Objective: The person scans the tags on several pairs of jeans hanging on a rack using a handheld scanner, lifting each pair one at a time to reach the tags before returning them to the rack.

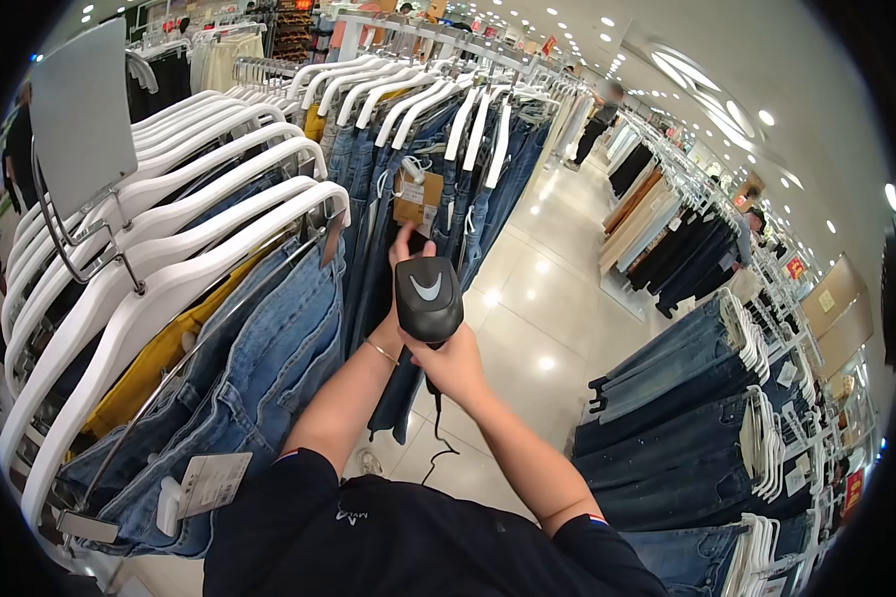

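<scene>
Tag (415, 204): brown card with a white label, hanging among the jeans (476, 189) on the rack, straight ahead of both hands; which pair it belongs to, cannot tell.
Tag axis: close to upright, slightly tilted; white clip (413, 168) at its upper end.
Scanner (428, 301): black, between tag and torso; head just short of the tag, long axis running forward, roughly in line with it.
Left hand (405, 247): nearer to the tag; fingertips at its lower edge, apparently touching. Palm hidden behind scanner; whether the fingers pinch the card, cannot tell.
Right hand (453, 360): wrapped around the scanner below its head; farther from the tag.
Cord (440, 438): drops from below the right hand toward the floor (508, 363).
Left flank: hangers (169, 249) beside the left forearm, well apart from the tag.
</scene>
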{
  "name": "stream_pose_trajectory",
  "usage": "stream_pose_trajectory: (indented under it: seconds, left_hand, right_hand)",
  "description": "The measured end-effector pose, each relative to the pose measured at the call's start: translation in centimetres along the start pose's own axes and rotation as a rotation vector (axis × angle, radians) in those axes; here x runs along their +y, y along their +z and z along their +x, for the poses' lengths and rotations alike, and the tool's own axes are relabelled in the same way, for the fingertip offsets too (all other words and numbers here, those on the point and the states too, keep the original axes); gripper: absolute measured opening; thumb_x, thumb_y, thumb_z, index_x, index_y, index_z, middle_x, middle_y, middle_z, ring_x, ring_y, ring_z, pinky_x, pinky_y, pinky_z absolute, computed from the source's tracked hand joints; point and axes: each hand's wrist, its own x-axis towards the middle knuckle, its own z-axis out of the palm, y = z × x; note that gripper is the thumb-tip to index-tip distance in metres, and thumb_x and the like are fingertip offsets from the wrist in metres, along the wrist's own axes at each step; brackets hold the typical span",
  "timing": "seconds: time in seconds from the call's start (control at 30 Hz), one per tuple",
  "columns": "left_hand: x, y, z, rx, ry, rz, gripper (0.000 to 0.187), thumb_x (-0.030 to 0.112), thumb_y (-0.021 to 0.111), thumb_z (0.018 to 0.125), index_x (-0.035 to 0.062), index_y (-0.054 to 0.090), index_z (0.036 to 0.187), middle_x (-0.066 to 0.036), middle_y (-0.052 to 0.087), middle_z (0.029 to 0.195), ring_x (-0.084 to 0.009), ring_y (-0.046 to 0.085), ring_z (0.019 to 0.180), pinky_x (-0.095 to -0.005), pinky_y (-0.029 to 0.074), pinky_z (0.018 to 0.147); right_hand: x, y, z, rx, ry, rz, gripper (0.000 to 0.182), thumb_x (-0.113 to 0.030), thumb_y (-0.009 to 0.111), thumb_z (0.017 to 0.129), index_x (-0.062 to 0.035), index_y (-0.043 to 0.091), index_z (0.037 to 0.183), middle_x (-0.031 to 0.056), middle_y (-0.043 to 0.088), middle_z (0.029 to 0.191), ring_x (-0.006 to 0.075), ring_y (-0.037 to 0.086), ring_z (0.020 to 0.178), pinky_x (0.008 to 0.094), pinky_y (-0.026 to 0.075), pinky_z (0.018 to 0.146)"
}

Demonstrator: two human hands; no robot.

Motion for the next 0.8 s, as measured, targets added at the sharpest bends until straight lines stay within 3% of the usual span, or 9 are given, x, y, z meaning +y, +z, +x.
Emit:
stream_pose_trajectory:
  seconds: [0.07, 0.1, 0.13, 0.2, 0.23, 0.43, 0.57, 0.7, 0.8]
  left_hand:
    - [4.0, -0.9, -2.2, -0.241, -0.142, -0.533, 0.059, 0.013, 0.056, 0.088, 0.0035, 0.026, 0.138, -0.006, 0.055, 0.094, -0.0121, 0.055, 0.088, -0.025, 0.044, 0.084]
    - [5.0, -1.1, -2.1, -0.25, -0.08, -0.402, 0.06, 0.011, 0.056, 0.088, 0.0036, 0.026, 0.138, -0.006, 0.055, 0.094, -0.0116, 0.055, 0.088, -0.025, 0.044, 0.084]
    - [5.6, -1.3, -1.9, -0.258, -0.018, -0.271, 0.06, 0.01, 0.056, 0.087, 0.0036, 0.025, 0.139, -0.005, 0.055, 0.094, -0.0111, 0.054, 0.087, -0.025, 0.044, 0.084]
    - [5.0, -1.9, -1.2, -0.323, 0.231, -0.028, 0.065, 0.008, 0.058, 0.086, 0.0033, 0.02, 0.138, -0.005, 0.054, 0.09, -0.0107, 0.055, 0.084, -0.0245, 0.044, 0.082]
    - [4.5, -2.1, -1.2, -0.306, 0.189, -0.034, 0.066, 0.009, 0.059, 0.085, 0.0035, 0.018, 0.137, -0.005, 0.054, 0.09, -0.0108, 0.055, 0.083, -0.0245, 0.044, 0.081]
    - [5.3, -1.6, 0.2, -0.162, -0.164, -0.131, 0.071, 0.018, 0.06, 0.088, 0.0065, 0.01, 0.137, -0.007, 0.055, 0.091, -0.0117, 0.056, 0.075, -0.0245, 0.045, 0.074]
    - [3.8, -2.7, 3.3, -0.272, -0.523, -0.339, 0.068, 0.034, 0.046, 0.094, 0.0073, 0.008, 0.144, -0.016, 0.048, 0.122, -0.0204, 0.053, 0.104, -0.0266, 0.039, 0.091]
    - [2.9, -2.1, 4.7, -0.364, -0.443, -0.238, 0.066, 0.047, 0.033, 0.096, 0.0076, 0.011, 0.145, -0.016, 0.028, 0.145, -0.023, 0.028, 0.133, -0.025, 0.024, 0.104]
    - [2.6, -1.6, 5.3, -0.408, -0.364, -0.191, 0.066, 0.046, 0.034, 0.096, 0.0082, 0.011, 0.145, -0.015, 0.029, 0.145, -0.0219, 0.031, 0.131, -0.0238, 0.025, 0.103]
  right_hand:
    - [0.4, -1.2, 1.3, -0.013, -0.169, -0.121, 0.041, -0.017, 0.072, 0.075, 0.0022, 0.053, 0.105, 0.0116, 0.06, 0.092, 0.0194, 0.06, 0.079, 0.0304, 0.049, 0.069]
    - [0.4, -1.9, 2.0, -0.02, -0.249, -0.182, 0.046, -0.017, 0.073, 0.073, 0.0022, 0.052, 0.109, 0.0136, 0.06, 0.099, 0.022, 0.061, 0.087, 0.0319, 0.049, 0.075]
    - [0.1, -2.8, 2.5, -0.135, -0.245, -0.305, 0.059, -0.016, 0.075, 0.069, 0.0004, 0.048, 0.119, 0.0171, 0.046, 0.126, 0.028, 0.052, 0.11, 0.0355, 0.044, 0.089]
    - [0.1, -3.6, 3.3, -0.195, -0.276, -0.347, 0.06, -0.016, 0.075, 0.068, -0.0012, 0.049, 0.121, 0.017, 0.039, 0.133, 0.0298, 0.049, 0.115, 0.0362, 0.043, 0.092]
    - [0.2, -3.8, 3.6, -0.226, -0.293, -0.368, 0.061, -0.015, 0.075, 0.068, -0.002, 0.049, 0.121, 0.0169, 0.035, 0.137, 0.0307, 0.047, 0.118, 0.0365, 0.043, 0.093]
    - [0.6, -3.9, 3.9, -0.219, -0.197, -0.39, 0.057, -0.014, 0.076, 0.065, -0.0051, 0.055, 0.118, 0.0174, 0.03, 0.141, 0.034, 0.041, 0.124, 0.0387, 0.041, 0.097]
    - [1.3, -4.0, 4.1, -0.2, -0.246, -0.507, 0.056, -0.014, 0.075, 0.065, -0.0044, 0.055, 0.116, 0.0172, 0.029, 0.14, 0.0348, 0.042, 0.123, 0.0394, 0.043, 0.095]
    - [0.8, -3.9, 4.1, -0.169, -0.149, -0.421, 0.056, -0.014, 0.076, 0.065, -0.0042, 0.054, 0.116, 0.0148, 0.028, 0.138, 0.0339, 0.046, 0.118, 0.0388, 0.046, 0.091]
    - [0.5, -3.6, 4.2, -0.176, -0.117, -0.42, 0.057, -0.014, 0.076, 0.066, -0.0045, 0.053, 0.117, 0.0136, 0.027, 0.137, 0.0325, 0.049, 0.114, 0.0379, 0.048, 0.089]
